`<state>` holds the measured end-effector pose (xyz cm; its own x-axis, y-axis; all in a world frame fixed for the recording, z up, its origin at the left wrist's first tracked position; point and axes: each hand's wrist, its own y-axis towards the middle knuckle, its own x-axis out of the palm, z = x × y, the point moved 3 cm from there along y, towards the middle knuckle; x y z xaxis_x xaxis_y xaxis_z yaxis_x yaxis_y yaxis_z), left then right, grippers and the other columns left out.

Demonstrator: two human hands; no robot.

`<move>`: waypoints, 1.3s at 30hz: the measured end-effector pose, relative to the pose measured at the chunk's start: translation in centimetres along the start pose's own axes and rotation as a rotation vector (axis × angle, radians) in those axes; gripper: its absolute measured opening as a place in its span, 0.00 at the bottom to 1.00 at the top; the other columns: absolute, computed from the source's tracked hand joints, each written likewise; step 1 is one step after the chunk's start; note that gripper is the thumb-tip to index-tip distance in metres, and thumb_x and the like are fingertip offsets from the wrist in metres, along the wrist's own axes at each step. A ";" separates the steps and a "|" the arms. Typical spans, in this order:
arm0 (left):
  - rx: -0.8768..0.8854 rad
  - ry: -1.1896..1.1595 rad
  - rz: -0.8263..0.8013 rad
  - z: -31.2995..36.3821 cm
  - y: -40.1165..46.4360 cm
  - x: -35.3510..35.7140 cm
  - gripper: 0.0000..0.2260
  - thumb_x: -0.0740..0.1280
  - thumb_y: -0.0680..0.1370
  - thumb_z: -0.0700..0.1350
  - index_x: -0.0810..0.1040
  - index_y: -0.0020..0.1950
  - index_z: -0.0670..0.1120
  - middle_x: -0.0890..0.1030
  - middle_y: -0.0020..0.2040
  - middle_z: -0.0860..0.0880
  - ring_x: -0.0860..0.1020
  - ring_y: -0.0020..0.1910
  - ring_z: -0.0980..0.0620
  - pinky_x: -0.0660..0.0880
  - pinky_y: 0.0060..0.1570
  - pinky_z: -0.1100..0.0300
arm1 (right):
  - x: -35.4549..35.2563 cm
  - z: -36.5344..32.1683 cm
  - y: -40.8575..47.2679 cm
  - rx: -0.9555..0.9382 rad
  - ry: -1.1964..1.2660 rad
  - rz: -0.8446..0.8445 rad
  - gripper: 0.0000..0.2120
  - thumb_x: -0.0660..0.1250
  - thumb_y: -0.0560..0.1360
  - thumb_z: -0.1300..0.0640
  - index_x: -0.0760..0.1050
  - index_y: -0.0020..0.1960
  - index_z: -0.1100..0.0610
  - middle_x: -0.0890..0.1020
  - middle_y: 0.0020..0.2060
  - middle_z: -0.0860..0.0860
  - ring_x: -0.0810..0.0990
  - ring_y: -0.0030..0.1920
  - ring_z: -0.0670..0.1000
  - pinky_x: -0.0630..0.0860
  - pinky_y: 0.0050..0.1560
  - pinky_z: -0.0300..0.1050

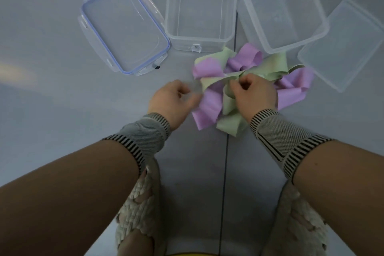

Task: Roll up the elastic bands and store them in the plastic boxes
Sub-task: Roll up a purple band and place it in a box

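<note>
A tangled heap of flat elastic bands lies on the floor: a purple band [207, 108] and a pale green band [230, 122] twisted together. My right hand [253, 93] pinches the green band at the middle of the heap. My left hand [173, 97] is blurred, with curled fingers at the purple band's left edge; whether it grips the band is unclear. Two clear plastic boxes stand open and hold nothing just beyond the heap, one in the middle [199, 41] and one to the right [324, 27].
A clear lid with a blue seal [122, 27] lies left of the boxes. A second clear lid [342, 48] lies at the far right. My two feet in woven slippers [137, 210] show at the bottom. A dark floor seam [225, 172] runs between them.
</note>
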<state>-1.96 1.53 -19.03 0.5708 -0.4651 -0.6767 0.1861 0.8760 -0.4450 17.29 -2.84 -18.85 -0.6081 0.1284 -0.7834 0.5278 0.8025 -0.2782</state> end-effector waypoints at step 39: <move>0.202 0.451 0.063 0.1 0.1 1.1 0.16 0.65 0.73 0.60 0.75 0.58 0.55 0.76 0.60 0.53 0.69 0.62 0.48 0.63 0.58 0.52 | 2.7 -1.3 -2.4 -0.544 -0.566 -0.084 0.14 0.60 0.74 0.48 0.81 0.46 0.53 0.81 0.48 0.50 0.73 0.52 0.59 0.66 0.50 0.53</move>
<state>-1.26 1.08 -19.74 0.1914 -0.3802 -0.9049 0.3392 0.8907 -0.3025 13.64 -3.69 -19.58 -0.1618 -0.1440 -0.9763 0.0406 0.9875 -0.1523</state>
